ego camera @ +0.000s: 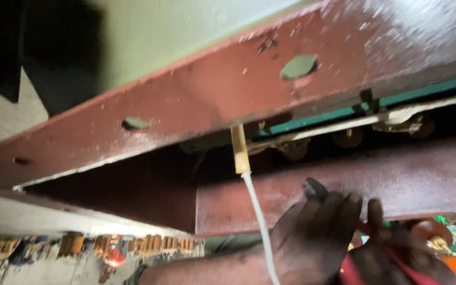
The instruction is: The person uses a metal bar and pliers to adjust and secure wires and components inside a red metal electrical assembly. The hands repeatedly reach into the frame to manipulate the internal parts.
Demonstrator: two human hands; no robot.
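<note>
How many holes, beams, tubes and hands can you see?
Holes in the upper red beam: 2, one and another
Red beams: 2, with the lower beam
White tube: 1
Hands: 2, left hand and right hand
Total: 7

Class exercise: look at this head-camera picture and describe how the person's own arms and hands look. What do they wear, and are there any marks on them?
Both hands are bare, with no gloves. The left hand looks smeared with dark grime or grease, and its forearm shows no sleeve; a dark band seems to sit further up the arm. The right hand is partly hidden and blurred, so whether it has a sleeve cannot be told.
</note>
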